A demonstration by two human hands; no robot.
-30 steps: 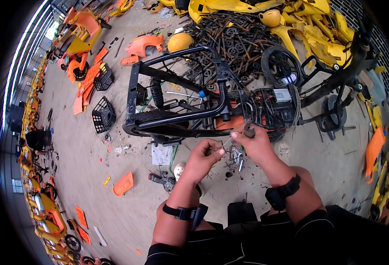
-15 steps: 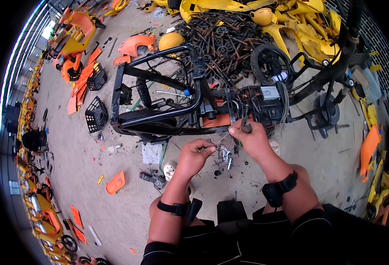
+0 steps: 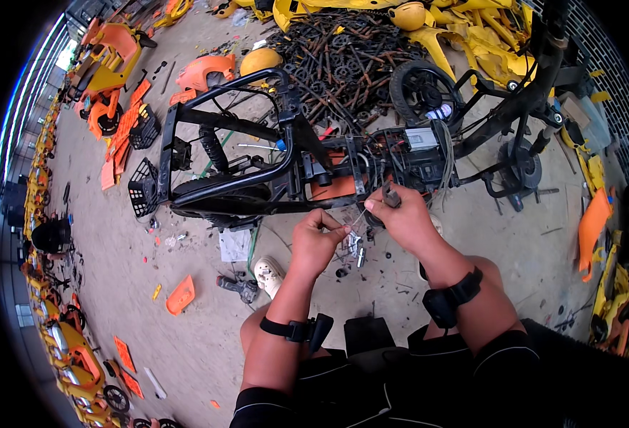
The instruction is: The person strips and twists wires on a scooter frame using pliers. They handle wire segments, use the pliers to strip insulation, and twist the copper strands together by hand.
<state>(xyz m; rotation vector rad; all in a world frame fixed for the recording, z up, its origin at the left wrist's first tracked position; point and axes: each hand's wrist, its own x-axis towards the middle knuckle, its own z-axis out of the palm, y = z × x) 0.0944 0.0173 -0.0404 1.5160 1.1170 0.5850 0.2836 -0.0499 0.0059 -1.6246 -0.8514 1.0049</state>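
Observation:
Both my hands are close together just in front of the stripped black scooter frame (image 3: 286, 167). My left hand (image 3: 313, 242) is closed, thumb and forefinger pinching one end of a thin metal rod (image 3: 358, 217). The rod's other end runs into my right hand (image 3: 406, 220), whose fingers are curled closed around it. A dark, blunt piece (image 3: 392, 196) sticks up from the right fist; whether it is joined to the rod, I cannot tell. Loose wires and a silver box (image 3: 421, 138) sit in the frame beyond my right hand.
Small silver metal parts (image 3: 358, 251) lie on the floor below my hands. A dark power tool (image 3: 237, 287) rests near my shoe (image 3: 268, 277), with an orange plastic piece (image 3: 181, 295) farther left. Behind the frame rises a heap of rusty metal parts (image 3: 343, 64), beside yellow panels (image 3: 496, 43).
The frame and floor items sit farther left and slightly higher in the view. My hands keep the rod between them, and their gap looks slightly smaller.

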